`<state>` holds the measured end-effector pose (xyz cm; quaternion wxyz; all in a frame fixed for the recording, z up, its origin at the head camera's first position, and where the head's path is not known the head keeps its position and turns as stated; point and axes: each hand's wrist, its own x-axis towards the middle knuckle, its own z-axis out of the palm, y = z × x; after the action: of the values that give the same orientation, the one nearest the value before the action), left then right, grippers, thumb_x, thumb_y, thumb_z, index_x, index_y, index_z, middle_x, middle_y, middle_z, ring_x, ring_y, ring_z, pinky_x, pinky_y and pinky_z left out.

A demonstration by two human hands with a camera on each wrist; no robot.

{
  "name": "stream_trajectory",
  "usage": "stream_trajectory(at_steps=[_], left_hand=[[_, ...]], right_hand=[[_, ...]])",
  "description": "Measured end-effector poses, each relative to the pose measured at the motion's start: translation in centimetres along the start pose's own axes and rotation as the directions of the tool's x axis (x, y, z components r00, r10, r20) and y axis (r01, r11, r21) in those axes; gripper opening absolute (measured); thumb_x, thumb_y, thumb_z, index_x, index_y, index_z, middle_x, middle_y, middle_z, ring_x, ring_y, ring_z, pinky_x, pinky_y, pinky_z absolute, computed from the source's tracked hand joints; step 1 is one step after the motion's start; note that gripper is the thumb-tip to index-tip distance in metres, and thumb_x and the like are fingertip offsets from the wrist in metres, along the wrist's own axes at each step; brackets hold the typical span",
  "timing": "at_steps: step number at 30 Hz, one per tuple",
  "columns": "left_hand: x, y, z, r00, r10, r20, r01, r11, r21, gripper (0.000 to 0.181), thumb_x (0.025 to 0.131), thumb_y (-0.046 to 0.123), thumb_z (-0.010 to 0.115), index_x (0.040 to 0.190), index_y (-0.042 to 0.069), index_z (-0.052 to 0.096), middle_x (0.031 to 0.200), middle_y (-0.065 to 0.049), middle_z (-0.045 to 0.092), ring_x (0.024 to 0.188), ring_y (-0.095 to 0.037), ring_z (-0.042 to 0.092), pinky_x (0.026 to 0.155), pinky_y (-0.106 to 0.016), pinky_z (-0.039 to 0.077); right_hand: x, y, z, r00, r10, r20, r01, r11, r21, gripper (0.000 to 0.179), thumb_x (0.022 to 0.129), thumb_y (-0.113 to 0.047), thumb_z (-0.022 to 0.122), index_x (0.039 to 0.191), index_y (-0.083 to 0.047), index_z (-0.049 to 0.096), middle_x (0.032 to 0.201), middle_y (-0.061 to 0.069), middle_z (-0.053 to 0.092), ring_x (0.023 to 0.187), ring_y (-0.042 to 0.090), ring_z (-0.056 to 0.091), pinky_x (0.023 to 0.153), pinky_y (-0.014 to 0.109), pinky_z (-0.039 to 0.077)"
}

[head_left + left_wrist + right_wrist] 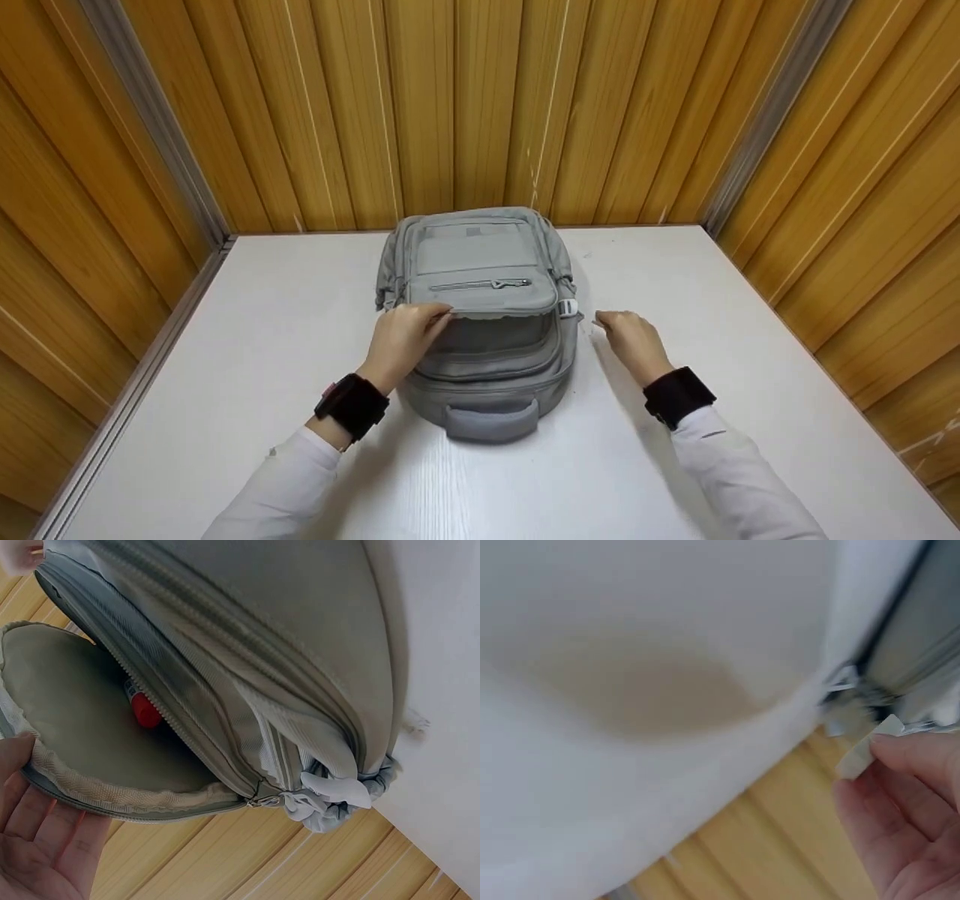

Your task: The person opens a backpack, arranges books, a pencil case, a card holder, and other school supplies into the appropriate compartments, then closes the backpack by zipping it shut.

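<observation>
A grey backpack [480, 251] lies on the white table with its front pocket unzipped. My left hand [405, 334] pinches the edge of the pocket's flap [499, 304] and holds it up. In the left wrist view, the left hand [45, 840] has its thumb over the flap's rim and the fingers beneath. Inside the pocket shows a small red-capped tube [145, 709], partly hidden by the zipper edge. To the right of the backpack, my right hand [634, 341] is raised. Between thumb and fingers it pinches a small white eraser-like block [866, 750].
The backpack's carry handle [493, 421] faces the near side of the table [247, 390]. A white strap buckle [568, 307] sits on its right side. Wood-patterned walls [480, 112] enclose the table at the back and both sides.
</observation>
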<state>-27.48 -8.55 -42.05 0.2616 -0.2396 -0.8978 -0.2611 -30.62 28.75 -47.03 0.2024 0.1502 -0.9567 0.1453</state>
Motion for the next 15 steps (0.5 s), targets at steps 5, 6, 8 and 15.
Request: stream_trajectory(at_steps=[5, 6, 8, 15], left_hand=[[0.2, 0.0, -0.1, 1.0, 0.002, -0.01, -0.002, 1.0, 0.002, 0.012, 0.096, 0.017, 0.071, 0.1, 0.01, 0.08, 0.093, -0.006, 0.082, 0.081, -0.025, 0.078, 0.071, -0.043, 0.062], [0.2, 0.0, -0.1, 1.0, 0.002, -0.01, -0.002, 1.0, 0.002, 0.012, 0.096, 0.017, 0.071, 0.1, 0.01, 0.08, 0.093, -0.006, 0.082, 0.081, -0.025, 0.078, 0.071, -0.043, 0.062], [0.1, 0.0, 0.0, 1.0, 0.001, -0.009, -0.001, 1.0, 0.0, 0.013, 0.096, 0.017, 0.071, 0.101, 0.01, 0.08, 0.093, -0.006, 0.082, 0.081, -0.025, 0.078, 0.071, -0.043, 0.062], [0.2, 0.0, -0.1, 1.0, 0.004, -0.021, -0.004, 1.0, 0.004, 0.012, 0.095, 0.019, 0.072, 0.1, 0.011, 0.08, 0.092, -0.006, 0.082, 0.08, -0.026, 0.078, 0.069, -0.045, 0.062]], right_hand=[[-0.1, -3.9, -0.8, 0.985, -0.146, -0.09, 0.147, 0.989, -0.003, 0.008, 0.096, -0.002, 0.065, 0.102, -0.004, 0.071, 0.098, 0.019, 0.077, 0.093, 0.037, 0.074, 0.073, 0.051, 0.061], [-0.1, -4.6, -0.8, 0.981, -0.167, -0.101, 0.168, 0.986, -0.004, 0.01, 0.095, -0.002, 0.066, 0.104, -0.004, 0.071, 0.1, 0.019, 0.077, 0.095, 0.036, 0.075, 0.074, 0.05, 0.062], [-0.2, -5.7, -0.9, 0.972, -0.205, -0.112, 0.206, 0.979, -0.003, 0.014, 0.094, -0.001, 0.067, 0.106, -0.005, 0.072, 0.102, 0.017, 0.077, 0.097, 0.034, 0.074, 0.076, 0.048, 0.062], [0.3, -7.8, -0.7, 0.927, -0.355, -0.122, 0.339, 0.931, -0.137, 0.016, 0.086, 0.005, 0.069, 0.098, -0.006, 0.071, 0.093, 0.009, 0.071, 0.091, 0.027, 0.069, 0.068, 0.039, 0.061]])
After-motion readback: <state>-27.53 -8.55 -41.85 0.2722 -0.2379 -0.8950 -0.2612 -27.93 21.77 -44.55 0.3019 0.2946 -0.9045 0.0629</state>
